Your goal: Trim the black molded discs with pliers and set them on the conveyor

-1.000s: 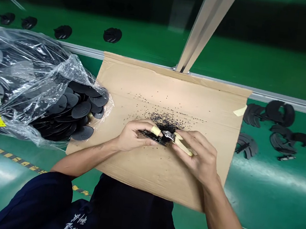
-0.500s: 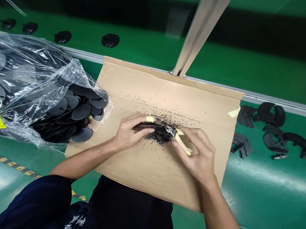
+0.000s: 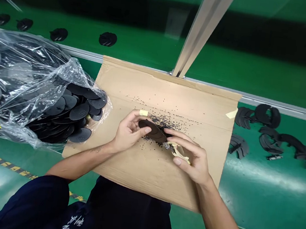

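Note:
Between thumb and fingers, my left hand (image 3: 128, 131) grips several flat black discs (image 3: 153, 131), fanned out and tilted with their faces toward me. Yellow tape wraps one finger of that hand. My right hand (image 3: 194, 156) is closed around pale-handled cutters (image 3: 178, 151), whose metal jaws lie at the right end of the discs. Fingertips of my right hand are near the upper right edge of the discs. Below and behind them, small black bits (image 3: 166, 120) are scattered over a cardboard sheet (image 3: 124, 166).
A clear plastic bag (image 3: 31, 62) spilling black discs (image 3: 79, 111) lies at the left. Curved black parts (image 3: 294, 143) rest on the green surface at the right. A metal post (image 3: 204, 31) rises behind the cardboard.
The discs were edge-on and now show their faces, fanned out. The cutters have dropped slightly toward me and turned, and my left hand's fingers have lifted a little.

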`<move>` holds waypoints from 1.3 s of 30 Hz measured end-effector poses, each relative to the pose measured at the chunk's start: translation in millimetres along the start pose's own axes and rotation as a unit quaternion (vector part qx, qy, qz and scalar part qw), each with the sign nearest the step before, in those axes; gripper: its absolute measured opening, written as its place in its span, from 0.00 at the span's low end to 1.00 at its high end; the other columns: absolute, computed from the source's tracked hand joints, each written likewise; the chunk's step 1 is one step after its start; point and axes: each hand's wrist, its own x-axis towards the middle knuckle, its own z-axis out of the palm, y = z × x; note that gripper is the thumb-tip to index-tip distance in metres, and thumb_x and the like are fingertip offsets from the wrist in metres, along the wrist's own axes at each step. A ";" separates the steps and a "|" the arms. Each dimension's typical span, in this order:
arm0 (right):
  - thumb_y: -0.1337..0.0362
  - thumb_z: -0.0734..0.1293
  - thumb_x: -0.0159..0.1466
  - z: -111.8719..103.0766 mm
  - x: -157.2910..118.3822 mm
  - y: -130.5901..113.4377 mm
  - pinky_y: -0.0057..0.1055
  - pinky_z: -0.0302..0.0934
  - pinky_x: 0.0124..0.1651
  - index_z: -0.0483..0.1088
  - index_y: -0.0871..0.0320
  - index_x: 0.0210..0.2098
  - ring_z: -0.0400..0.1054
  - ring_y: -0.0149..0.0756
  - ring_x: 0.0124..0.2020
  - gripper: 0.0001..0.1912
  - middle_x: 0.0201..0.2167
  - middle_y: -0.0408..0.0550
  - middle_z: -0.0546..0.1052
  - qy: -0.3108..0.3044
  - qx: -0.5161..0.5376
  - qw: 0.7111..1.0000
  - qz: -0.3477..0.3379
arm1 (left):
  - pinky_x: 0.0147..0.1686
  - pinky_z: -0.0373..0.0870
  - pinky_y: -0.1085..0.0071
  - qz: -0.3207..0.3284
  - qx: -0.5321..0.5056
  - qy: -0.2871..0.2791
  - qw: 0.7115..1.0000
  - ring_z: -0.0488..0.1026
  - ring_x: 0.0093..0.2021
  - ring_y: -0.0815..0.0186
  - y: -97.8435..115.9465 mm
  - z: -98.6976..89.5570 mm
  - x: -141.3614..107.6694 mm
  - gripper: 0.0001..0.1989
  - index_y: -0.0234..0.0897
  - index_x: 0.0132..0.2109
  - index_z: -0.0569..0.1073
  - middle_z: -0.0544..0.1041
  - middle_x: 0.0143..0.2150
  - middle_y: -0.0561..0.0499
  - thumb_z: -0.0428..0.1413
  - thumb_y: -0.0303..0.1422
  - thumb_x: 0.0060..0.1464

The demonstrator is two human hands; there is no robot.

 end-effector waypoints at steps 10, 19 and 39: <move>0.61 0.73 0.63 8.3 -1.4 3.9 0.41 0.73 0.51 0.77 0.52 0.54 0.73 0.44 0.51 0.19 0.52 0.55 0.77 0.048 -0.134 0.989 -0.026 | 0.44 0.74 0.71 0.074 0.136 -0.123 0.980 0.78 0.43 0.66 0.7 -4.0 -2.7 0.13 0.37 0.49 0.77 0.80 0.42 0.48 0.64 0.34 0.59; 0.60 0.71 0.66 -15.1 3.6 0.2 0.38 0.72 0.42 0.76 0.50 0.55 0.73 0.43 0.46 0.17 0.45 0.52 0.78 0.094 -0.122 0.988 -0.033 | 0.42 0.78 0.69 0.133 0.151 -0.152 0.968 0.80 0.42 0.66 0.3 -9.9 2.9 0.09 0.38 0.48 0.81 0.83 0.43 0.45 0.62 0.29 0.60; 0.64 0.72 0.65 -14.7 0.4 1.9 0.42 0.72 0.43 0.70 0.50 0.61 0.75 0.43 0.44 0.25 0.46 0.53 0.79 0.029 -0.293 0.950 -0.102 | 0.40 0.80 0.71 0.156 0.118 -0.181 0.964 0.81 0.41 0.66 4.8 -10.0 3.2 0.08 0.37 0.47 0.81 0.83 0.40 0.44 0.61 0.29 0.61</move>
